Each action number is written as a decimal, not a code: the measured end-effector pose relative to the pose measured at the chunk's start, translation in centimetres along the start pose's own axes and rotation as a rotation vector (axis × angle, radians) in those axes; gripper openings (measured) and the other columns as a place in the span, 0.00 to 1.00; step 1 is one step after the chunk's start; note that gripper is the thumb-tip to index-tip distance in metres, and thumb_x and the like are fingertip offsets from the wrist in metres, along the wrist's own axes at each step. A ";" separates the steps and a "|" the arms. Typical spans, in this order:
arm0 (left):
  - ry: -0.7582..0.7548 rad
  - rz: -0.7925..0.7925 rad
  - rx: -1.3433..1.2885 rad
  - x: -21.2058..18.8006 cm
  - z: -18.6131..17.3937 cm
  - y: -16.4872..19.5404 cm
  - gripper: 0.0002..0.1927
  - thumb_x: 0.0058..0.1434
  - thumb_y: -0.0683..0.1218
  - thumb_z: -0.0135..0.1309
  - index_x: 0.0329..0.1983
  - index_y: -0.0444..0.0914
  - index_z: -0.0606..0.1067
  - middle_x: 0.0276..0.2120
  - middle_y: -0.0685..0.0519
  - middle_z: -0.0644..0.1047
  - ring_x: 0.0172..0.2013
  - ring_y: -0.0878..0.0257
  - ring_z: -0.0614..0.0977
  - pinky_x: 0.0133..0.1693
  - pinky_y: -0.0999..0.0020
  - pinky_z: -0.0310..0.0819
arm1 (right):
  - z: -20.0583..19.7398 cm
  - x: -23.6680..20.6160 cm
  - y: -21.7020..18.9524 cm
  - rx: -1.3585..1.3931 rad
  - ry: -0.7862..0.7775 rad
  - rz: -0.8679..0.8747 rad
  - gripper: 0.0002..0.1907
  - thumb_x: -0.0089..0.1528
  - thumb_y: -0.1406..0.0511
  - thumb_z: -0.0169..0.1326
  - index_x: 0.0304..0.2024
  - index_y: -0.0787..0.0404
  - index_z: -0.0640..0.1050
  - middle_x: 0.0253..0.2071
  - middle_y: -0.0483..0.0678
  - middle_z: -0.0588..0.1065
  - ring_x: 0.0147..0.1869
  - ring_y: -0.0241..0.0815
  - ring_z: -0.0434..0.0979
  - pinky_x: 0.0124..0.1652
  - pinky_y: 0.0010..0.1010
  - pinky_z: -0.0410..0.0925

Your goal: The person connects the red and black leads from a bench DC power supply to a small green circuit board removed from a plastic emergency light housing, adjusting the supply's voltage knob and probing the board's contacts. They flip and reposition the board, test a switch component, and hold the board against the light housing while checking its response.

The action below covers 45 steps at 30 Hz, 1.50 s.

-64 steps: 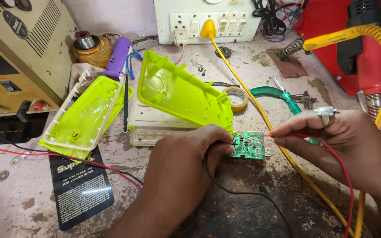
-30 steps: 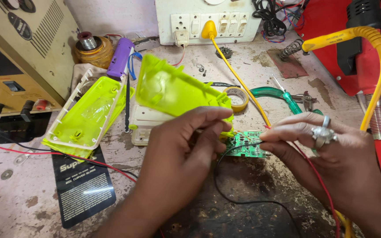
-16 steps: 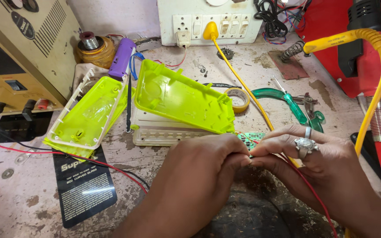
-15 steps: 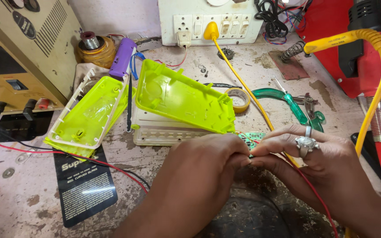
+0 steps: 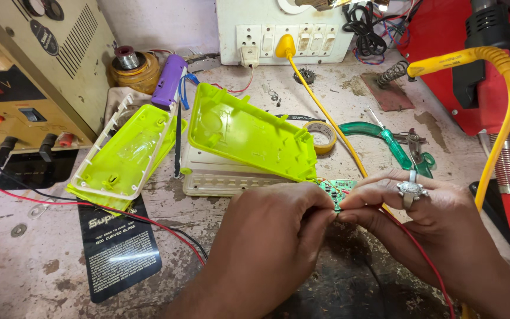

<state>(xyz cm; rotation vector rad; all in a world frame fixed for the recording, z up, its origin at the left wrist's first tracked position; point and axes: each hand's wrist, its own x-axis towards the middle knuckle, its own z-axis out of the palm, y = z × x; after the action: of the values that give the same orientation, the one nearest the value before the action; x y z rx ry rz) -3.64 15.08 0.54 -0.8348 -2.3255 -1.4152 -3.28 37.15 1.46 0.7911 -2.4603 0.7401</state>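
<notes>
Both hands meet at the bench's near edge: left hand [image 5: 273,236] and right hand [image 5: 426,218] pinch together on the small green circuit board [image 5: 340,190], fingertips touching, probably gripping a thin wire there. The board sits just beside the yellow-green cover [image 5: 249,133], which leans on the white case [image 5: 225,177]. Little free room; the yellow cable [image 5: 326,118] crosses close behind.

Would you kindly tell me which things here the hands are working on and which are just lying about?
In hand:
left hand and right hand, fingertips meeting at the green circuit board
red wire under the right hand

Lying about:
open yellow-green casing
tape roll
green-handled screwdriver
purple cylinder
</notes>
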 end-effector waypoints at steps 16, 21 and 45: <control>-0.123 -0.100 -0.063 -0.2 0.2 0.7 0.07 0.62 0.47 0.56 0.36 0.39 0.77 0.29 0.46 0.80 0.33 0.48 0.84 0.36 0.54 0.76 | 0.0 -1.4 0.7 -0.106 -0.130 0.201 0.06 0.64 0.64 0.59 0.35 0.60 0.76 0.31 0.46 0.76 0.34 0.41 0.76 0.34 0.32 0.70; -0.098 0.012 -0.035 -0.1 -0.3 0.6 0.07 0.65 0.47 0.55 0.36 0.38 0.77 0.30 0.45 0.80 0.36 0.45 0.83 0.37 0.51 0.74 | 0.1 -1.5 0.7 -0.126 -0.144 0.227 0.06 0.64 0.63 0.59 0.35 0.59 0.79 0.29 0.47 0.78 0.34 0.39 0.78 0.36 0.32 0.71; -0.141 -0.293 0.327 0.6 -0.9 -0.8 0.09 0.61 0.50 0.55 0.34 0.40 0.80 0.27 0.44 0.81 0.31 0.44 0.83 0.35 0.47 0.75 | -0.5 -0.3 1.0 -0.030 -0.142 0.090 0.09 0.54 0.65 0.67 0.37 0.53 0.84 0.43 0.39 0.85 0.42 0.32 0.84 0.38 0.23 0.77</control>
<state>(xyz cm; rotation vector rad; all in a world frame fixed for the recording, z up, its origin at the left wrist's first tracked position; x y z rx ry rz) -4.61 14.25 0.70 -0.5308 -2.7776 -1.0541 -3.61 38.25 1.32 0.7491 -2.6434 0.6991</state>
